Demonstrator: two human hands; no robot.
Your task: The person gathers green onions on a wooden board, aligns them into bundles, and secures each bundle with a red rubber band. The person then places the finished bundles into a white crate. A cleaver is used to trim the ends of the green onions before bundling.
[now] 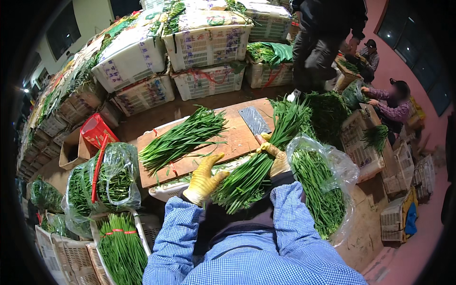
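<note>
My right hand [276,155], in a yellow-coated glove, is closed around a bunch of green leafy stalks [245,181], which look like garlic chives, lying slantwise over my lap. My left hand [205,177], gloved too, is apart from my right, thumb and fingers spread, beside the lower part of this bunch. A cleaver [254,121] with a wide blade lies on the wooden board [233,148]; its handle is close to my right hand's fingers. Another bunch of the greens [183,137] rests on the board's left half.
Greens in an open clear plastic bag [320,188] stand at my right. To the left are a bagged bundle with a red tie [103,178], a crate of banded bunches [121,242] and a red bucket [98,130]. Stacked white crates [210,46], a standing person [317,42] and seated people are beyond.
</note>
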